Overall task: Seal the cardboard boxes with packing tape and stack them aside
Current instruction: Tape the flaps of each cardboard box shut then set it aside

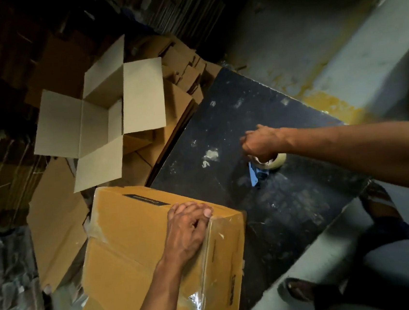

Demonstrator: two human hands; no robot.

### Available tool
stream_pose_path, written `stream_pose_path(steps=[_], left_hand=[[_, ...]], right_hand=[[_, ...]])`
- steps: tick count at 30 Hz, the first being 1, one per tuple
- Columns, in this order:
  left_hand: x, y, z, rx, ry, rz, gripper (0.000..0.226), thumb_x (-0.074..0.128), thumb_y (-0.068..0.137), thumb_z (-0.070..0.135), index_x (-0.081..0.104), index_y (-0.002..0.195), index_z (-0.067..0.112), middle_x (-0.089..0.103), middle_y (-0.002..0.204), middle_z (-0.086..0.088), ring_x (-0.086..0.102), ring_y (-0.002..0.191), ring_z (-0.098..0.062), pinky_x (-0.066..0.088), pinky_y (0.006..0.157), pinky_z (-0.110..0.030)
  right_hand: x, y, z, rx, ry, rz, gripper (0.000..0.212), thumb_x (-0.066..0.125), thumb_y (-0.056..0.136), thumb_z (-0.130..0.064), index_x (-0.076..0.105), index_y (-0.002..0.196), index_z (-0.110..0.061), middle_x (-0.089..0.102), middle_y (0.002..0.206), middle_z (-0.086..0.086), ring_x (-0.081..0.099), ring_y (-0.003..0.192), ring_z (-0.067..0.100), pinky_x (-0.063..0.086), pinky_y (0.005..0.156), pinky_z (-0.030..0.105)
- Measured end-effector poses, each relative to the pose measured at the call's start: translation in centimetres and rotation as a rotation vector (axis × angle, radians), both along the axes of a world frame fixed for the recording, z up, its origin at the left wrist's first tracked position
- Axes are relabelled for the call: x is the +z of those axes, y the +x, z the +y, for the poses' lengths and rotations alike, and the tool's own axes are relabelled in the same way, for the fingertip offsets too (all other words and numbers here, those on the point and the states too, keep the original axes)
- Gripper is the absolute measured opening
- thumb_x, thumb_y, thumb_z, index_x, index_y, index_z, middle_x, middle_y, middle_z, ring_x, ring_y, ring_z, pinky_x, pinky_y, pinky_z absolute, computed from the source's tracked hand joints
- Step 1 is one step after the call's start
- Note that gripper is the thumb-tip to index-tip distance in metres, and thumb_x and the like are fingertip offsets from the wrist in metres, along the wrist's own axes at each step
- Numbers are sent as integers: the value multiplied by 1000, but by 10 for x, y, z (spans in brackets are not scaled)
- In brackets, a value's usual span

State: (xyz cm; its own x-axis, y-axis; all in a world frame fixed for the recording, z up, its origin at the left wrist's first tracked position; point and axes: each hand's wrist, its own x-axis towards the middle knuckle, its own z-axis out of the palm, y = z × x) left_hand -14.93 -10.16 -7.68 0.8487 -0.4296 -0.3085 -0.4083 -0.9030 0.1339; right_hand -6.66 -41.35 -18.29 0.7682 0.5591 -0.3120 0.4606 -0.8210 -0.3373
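- Pressing down on the taped box [141, 239], your left hand [189, 228] lies at lower centre of the frame, fingers curled over the far end of the clear tape strip on the top seam.
- Your right hand [260, 144], centre right, grips the tape dispenser [266, 166] on the black tabletop [255, 99], well apart from the box.
- The seam's long axis runs from your left hand back toward you.
- The left hand is nearer the box; an open box [99, 125] waits at upper left.
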Motion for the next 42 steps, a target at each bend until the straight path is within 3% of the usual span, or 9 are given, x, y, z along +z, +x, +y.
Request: stream_pose_path(steps=[4, 7, 10, 13, 16, 19, 24, 31, 42], left_hand=[[-14, 2, 7, -92, -24, -81, 59, 19, 108, 58, 75, 106, 38, 71, 105, 20, 57, 101, -9, 31, 99, -44], [-20, 1, 12, -125, -55, -130, 70, 9, 105, 63, 74, 106, 37, 69, 101, 17, 55, 98, -9, 26, 97, -38], [-29, 1, 16, -126, -72, -176, 71, 6, 106, 63, 72, 105, 36, 65, 97, 16, 53, 95, -8, 24, 98, -35], [-36, 3, 19, -123, -78, -200, 68, 9, 107, 62, 71, 106, 34, 64, 97, 14, 49, 96, -8, 24, 99, -35], [-41, 4, 22, -119, -86, -218, 63, 14, 108, 60, 70, 101, 32, 60, 94, 13, 46, 95, -8, 26, 100, -37], [-43, 5, 22, -135, -108, -231, 66, 14, 106, 61, 72, 100, 30, 64, 97, 12, 46, 96, -8, 26, 103, -39], [-43, 3, 21, -142, -111, -241, 77, 8, 98, 66, 74, 105, 27, 70, 105, 7, 53, 107, -17, 23, 103, -40], [-47, 7, 23, -120, -122, -243, 75, 5, 97, 70, 69, 96, 31, 65, 95, 5, 51, 100, -14, 28, 107, -44], [-44, 5, 21, -98, -102, -239, 76, 4, 100, 69, 69, 95, 31, 65, 92, 5, 51, 97, -13, 26, 101, -37]], right_hand=[[5, -65, 33, -339, 549, 109, 59, 61, 86, -9, 62, 140, -32, 60, 130, 5, 62, 114, 25, 51, 92, 33], [-2, -135, 83, -519, 878, 245, 70, 65, 88, -4, 50, 151, -33, 50, 148, -10, 55, 127, 11, 47, 100, 17], [-5, -185, 142, -689, 1141, 297, 83, 69, 88, -11, 35, 159, -34, 36, 162, -14, 35, 148, 5, 35, 119, 27], [-10, -202, 190, -831, 1290, 213, 91, 71, 84, -10, 30, 161, -36, 34, 164, -12, 31, 150, 1, 30, 124, 33], [-15, -217, 223, -899, 1279, 132, 102, 66, 83, 2, 18, 163, -37, 24, 169, -12, 21, 155, 3, 26, 127, 43], [-21, -222, 247, -910, 1171, -61, 105, 60, 79, 5, 7, 166, -22, 4, 173, -8, 4, 157, 3, 17, 129, 41], [-19, -234, 277, -941, 1116, -189, 109, 60, 83, 2, -7, 164, -26, -16, 171, -12, -7, 158, 5, 20, 128, 47], [-22, -243, 258, -1066, 1232, -181, 96, 47, 82, 6, 9, 165, -23, 6, 172, -11, 6, 157, 2, 16, 129, 43], [-24, -243, 276, -988, 1046, -182, 95, 47, 82, -6, 7, 164, -31, -12, 172, -5, -7, 158, 8, 12, 129, 47]])
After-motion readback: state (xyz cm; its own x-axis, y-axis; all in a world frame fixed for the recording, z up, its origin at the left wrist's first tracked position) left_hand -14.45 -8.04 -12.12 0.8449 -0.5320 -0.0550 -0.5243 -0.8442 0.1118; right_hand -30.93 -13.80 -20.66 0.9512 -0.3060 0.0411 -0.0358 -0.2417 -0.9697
